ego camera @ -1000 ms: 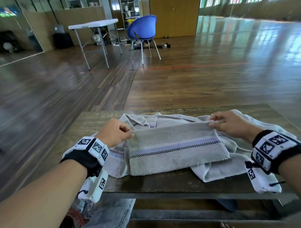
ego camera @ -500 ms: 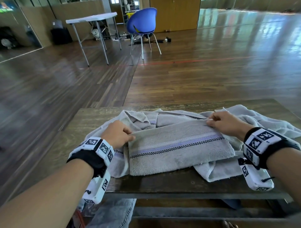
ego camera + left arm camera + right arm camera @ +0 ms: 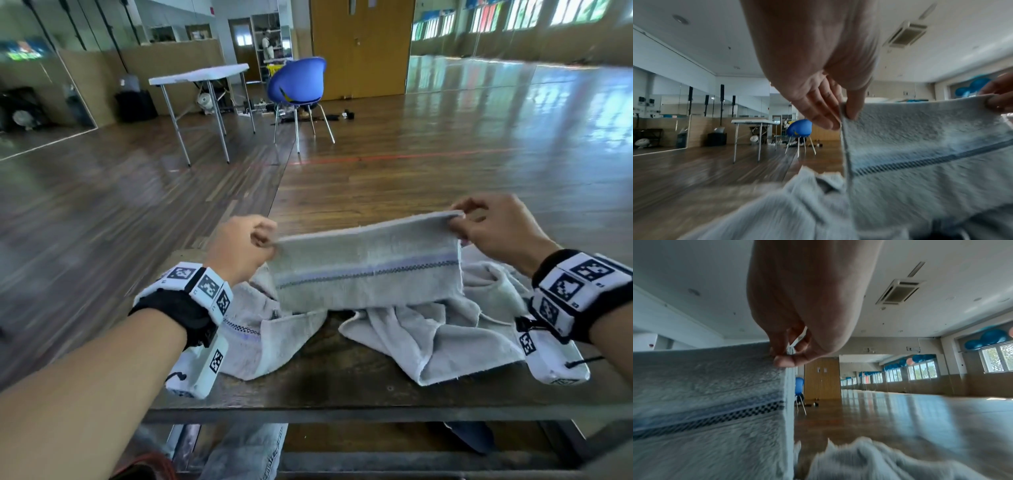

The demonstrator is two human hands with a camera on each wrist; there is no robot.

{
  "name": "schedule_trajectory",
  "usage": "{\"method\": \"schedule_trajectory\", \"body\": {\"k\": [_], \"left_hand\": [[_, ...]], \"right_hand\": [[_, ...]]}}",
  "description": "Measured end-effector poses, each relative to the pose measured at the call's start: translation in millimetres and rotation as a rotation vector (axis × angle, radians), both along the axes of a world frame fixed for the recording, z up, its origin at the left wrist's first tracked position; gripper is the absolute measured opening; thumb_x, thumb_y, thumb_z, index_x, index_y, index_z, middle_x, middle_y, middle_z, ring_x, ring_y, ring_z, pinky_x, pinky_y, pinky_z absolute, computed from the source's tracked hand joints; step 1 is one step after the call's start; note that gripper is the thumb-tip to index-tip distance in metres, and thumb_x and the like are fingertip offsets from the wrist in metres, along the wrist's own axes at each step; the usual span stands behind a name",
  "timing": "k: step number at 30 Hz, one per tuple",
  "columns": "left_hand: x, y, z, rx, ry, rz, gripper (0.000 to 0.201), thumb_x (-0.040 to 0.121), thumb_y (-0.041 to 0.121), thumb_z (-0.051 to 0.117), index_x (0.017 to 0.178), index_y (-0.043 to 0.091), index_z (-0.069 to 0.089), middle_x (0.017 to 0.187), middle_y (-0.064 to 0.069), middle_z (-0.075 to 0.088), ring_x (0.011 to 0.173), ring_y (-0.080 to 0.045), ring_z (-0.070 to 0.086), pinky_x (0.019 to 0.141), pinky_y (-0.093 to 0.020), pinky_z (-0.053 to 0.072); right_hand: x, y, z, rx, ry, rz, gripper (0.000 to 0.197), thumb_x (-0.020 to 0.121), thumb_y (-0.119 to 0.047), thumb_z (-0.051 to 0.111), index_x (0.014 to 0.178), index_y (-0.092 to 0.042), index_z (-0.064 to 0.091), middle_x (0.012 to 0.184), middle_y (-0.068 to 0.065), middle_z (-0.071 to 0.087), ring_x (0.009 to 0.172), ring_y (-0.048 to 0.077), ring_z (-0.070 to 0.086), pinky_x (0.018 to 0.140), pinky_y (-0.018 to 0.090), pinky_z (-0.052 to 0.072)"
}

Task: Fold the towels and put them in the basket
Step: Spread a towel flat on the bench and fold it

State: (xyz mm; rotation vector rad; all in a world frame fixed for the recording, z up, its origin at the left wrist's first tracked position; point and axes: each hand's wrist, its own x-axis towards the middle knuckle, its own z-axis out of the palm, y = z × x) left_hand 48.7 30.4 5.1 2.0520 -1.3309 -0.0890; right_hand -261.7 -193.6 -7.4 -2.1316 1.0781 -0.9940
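A folded grey towel [image 3: 368, 265] with a purple and checked stripe hangs in the air above the wooden table [image 3: 342, 387]. My left hand [image 3: 248, 245] pinches its upper left corner [image 3: 846, 112]. My right hand [image 3: 493, 228] pinches the upper right corner [image 3: 789, 350]. The towel [image 3: 920, 138] is stretched taut between them, its lower edge just over the table. Two more crumpled grey towels lie beneath, one on the left [image 3: 260, 339] and one on the right [image 3: 442, 339]. No basket is in view.
The table's front edge [image 3: 342, 411] runs close to my body. Beyond the table is open wooden floor, with a blue chair [image 3: 298, 89] and a white folding table [image 3: 202, 73] far back.
Both hands have lifted the folded towel off the pile and raised it into the air. It lay flat on the other towels before. The head view has tilted up.
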Motion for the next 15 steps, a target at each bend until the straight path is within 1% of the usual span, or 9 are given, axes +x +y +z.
{"method": "schedule_trajectory", "body": {"k": [2,3,5,7,8,10,12,13,15], "left_hand": [[-6.4,3.7,20.3,-0.111,-0.061,-0.014,0.031,0.082,0.003,0.073,0.111,0.012,0.075,0.099,-0.004,0.074,0.089,-0.017,0.068,0.086,-0.033,0.056],[-8.8,6.7,27.3,-0.156,-0.091,-0.027,0.026,0.082,0.004,0.073,0.106,0.013,0.077,0.097,-0.003,0.074,0.088,-0.017,0.068,0.085,-0.033,0.055],[-14.1,17.7,30.7,-0.199,-0.107,-0.056,0.019,0.082,0.007,0.075,0.099,0.014,0.078,0.095,-0.002,0.072,0.087,-0.016,0.066,0.082,-0.031,0.054],[-19.6,31.3,16.3,-0.159,-0.098,-0.059,0.015,0.082,0.014,0.078,0.097,0.017,0.076,0.093,0.001,0.068,0.083,-0.014,0.065,0.076,-0.026,0.052],[-22.2,37.7,2.3,-0.108,-0.087,-0.047,0.013,0.083,0.016,0.079,0.094,0.02,0.075,0.091,0.003,0.067,0.08,-0.012,0.064,0.071,-0.022,0.05],[-26.3,48.4,-34.2,0.061,-0.02,-0.058,0.014,0.082,0.014,0.078,0.084,0.026,0.071,0.084,0.005,0.066,0.073,-0.014,0.064,0.061,-0.017,0.047],[-29.0,55.8,-72.7,0.317,0.108,-0.121,0.019,0.079,0.012,0.078,0.082,0.028,0.067,0.082,0.006,0.065,0.076,-0.021,0.063,0.069,-0.026,0.052],[-31.0,59.0,-89.5,0.445,0.161,-0.141,0.021,0.078,0.018,0.081,0.09,0.028,0.067,0.088,0.007,0.063,0.082,-0.019,0.061,0.078,-0.029,0.052],[-32.5,62.5,-114.5,0.536,0.213,-0.106,0.032,0.079,0.031,0.081,0.105,0.027,0.063,0.101,0.008,0.06,0.092,-0.012,0.059,0.084,-0.028,0.049]], "right_hand": [[-8.4,11.5,22.9,0.042,-0.131,0.033,0.013,0.086,-0.006,0.077,0.085,-0.018,0.073,0.081,0.009,0.074,0.068,0.027,0.075,0.072,0.044,0.064],[-14.1,16.8,30.8,0.047,-0.193,0.043,0.015,0.086,-0.004,0.076,0.085,-0.018,0.072,0.081,0.013,0.075,0.069,0.027,0.076,0.072,0.044,0.064],[-27.9,29.2,34.6,0.013,-0.249,0.05,0.019,0.086,-0.003,0.075,0.085,-0.022,0.071,0.078,0.008,0.077,0.07,0.019,0.077,0.069,0.032,0.064],[-41.7,47.6,20.4,-0.082,-0.137,0.016,0.019,0.082,-0.005,0.075,0.086,-0.023,0.072,0.072,-0.001,0.076,0.066,0.0,0.072,0.06,0.012,0.055],[-47.5,57.4,6.5,-0.121,-0.044,-0.002,0.019,0.08,-0.005,0.076,0.085,-0.022,0.072,0.073,-0.005,0.074,0.066,-0.004,0.069,0.059,0.007,0.049],[-58.2,75.6,-32.3,-0.049,0.146,0.028,0.02,0.079,-0.003,0.076,0.082,-0.023,0.071,0.083,-0.006,0.071,0.075,0.001,0.066,0.065,0.016,0.048],[-64.5,93.5,-72.5,0.165,0.349,0.119,0.019,0.078,-0.006,0.079,0.081,-0.023,0.07,0.089,0.0,0.07,0.086,0.017,0.068,0.074,0.028,0.051],[-66.9,100.1,-90.1,0.234,0.387,0.125,0.018,0.077,-0.01,0.082,0.081,-0.022,0.07,0.088,0.002,0.07,0.086,0.021,0.068,0.074,0.03,0.052],[-70.4,108.7,-117.7,0.241,0.273,0.01,0.013,0.078,-0.017,0.082,0.077,-0.021,0.069,0.08,0.002,0.07,0.079,0.019,0.066,0.068,0.029,0.049]]}}
